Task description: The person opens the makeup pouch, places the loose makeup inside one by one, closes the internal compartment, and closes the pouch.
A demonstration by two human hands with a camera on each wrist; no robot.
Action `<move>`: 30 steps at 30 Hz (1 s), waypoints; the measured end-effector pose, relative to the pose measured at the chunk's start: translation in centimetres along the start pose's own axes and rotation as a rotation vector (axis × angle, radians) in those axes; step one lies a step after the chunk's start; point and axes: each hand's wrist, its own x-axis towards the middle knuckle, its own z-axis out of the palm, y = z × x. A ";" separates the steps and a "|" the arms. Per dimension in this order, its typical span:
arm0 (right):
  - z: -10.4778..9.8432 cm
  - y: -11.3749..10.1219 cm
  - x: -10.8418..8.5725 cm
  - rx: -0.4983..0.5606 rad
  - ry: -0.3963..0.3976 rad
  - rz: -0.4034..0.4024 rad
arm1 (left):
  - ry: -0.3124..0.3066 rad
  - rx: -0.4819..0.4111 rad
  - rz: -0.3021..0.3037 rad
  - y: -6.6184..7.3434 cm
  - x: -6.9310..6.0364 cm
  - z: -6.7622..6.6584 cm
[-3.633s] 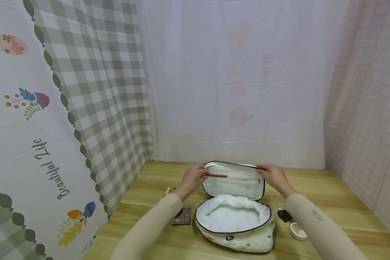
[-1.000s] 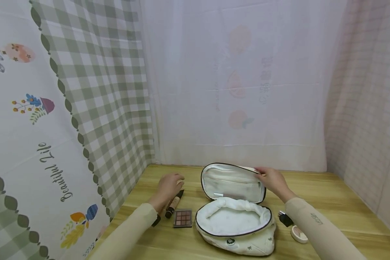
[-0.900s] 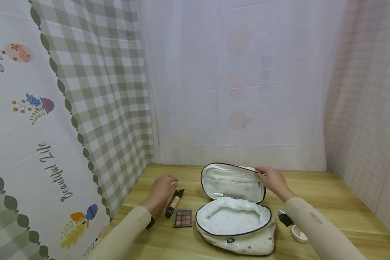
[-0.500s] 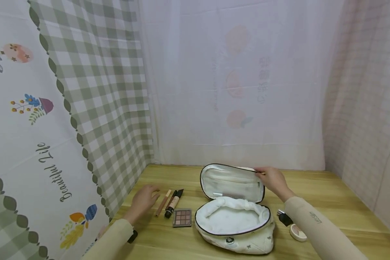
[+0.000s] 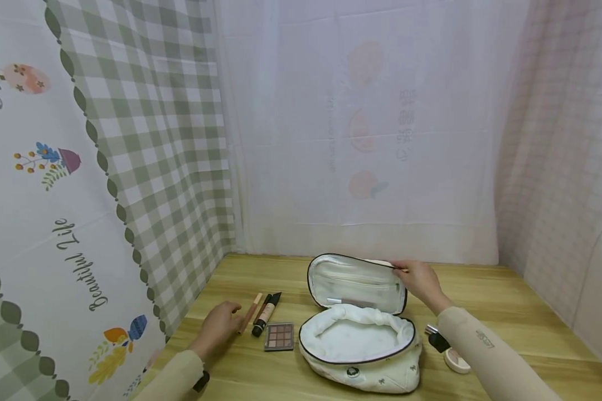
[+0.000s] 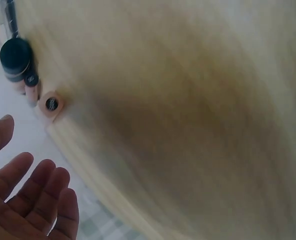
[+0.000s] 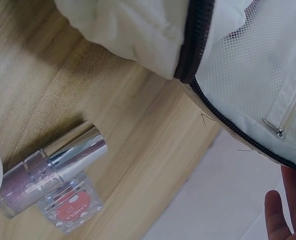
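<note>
A white cosmetic bag (image 5: 381, 379) stands unzipped on the table, its lid (image 5: 361, 289) raised. My right hand (image 5: 421, 283) pinches the lid's upper right corner; some of its fingers show below the dark zip edge in the right wrist view. Behind the lid's mesh lies a slim stick with a pale end (image 5: 333, 301). My left hand (image 5: 217, 329) is beside a slim brown tube (image 5: 251, 315), fingers loosely spread, nothing held. In the left wrist view, that tube's round end (image 6: 51, 103) is apart from the fingers. A thin black stick and a beige tube with black ends (image 5: 265, 317) lie alongside.
An eyeshadow palette (image 5: 279, 337) lies left of the bag. To its right are a round white compact (image 5: 455, 361), a glittery bottle with a silver cap (image 7: 33, 180) and a clear square case with pink inside (image 7: 73, 207). Cloth curtains border the wooden table (image 5: 246, 379).
My left hand held a reddish-brown stick at the lid earlier; now the hand is bare and has moved left and nearer, beside the tubes. My right hand stays on the lid.
</note>
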 end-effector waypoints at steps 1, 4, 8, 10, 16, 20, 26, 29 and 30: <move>0.0 0.1 0.0 0.000 -0.001 0.002 | -0.003 0.005 -0.005 0.0 0.0 0.2; 0.2 0.2 0.0 -0.003 0.003 0.007 | -0.002 0.034 0.009 -0.1 0.0 0.6; 0.2 0.2 -0.1 -0.001 0.004 0.013 | 0.007 0.069 0.017 -0.2 0.1 0.9; 0.2 0.2 -0.1 0.000 0.004 0.013 | 0.007 0.076 0.011 -0.3 0.2 0.9; 0.1 0.1 0.0 0.004 0.009 0.004 | -0.009 0.089 -0.001 0.0 0.2 0.9; 0.0 0.1 0.0 0.000 0.007 0.000 | -0.029 0.099 -0.012 0.3 0.3 0.9; 0.0 0.1 0.0 -0.001 0.003 0.003 | -0.036 0.116 -0.001 0.4 0.5 1.0; 0.0 0.1 0.0 0.003 0.002 -0.001 | -0.030 0.135 0.003 0.3 0.7 1.2; 0.0 0.1 0.0 0.005 0.001 -0.001 | -0.028 0.140 0.001 0.3 0.7 1.3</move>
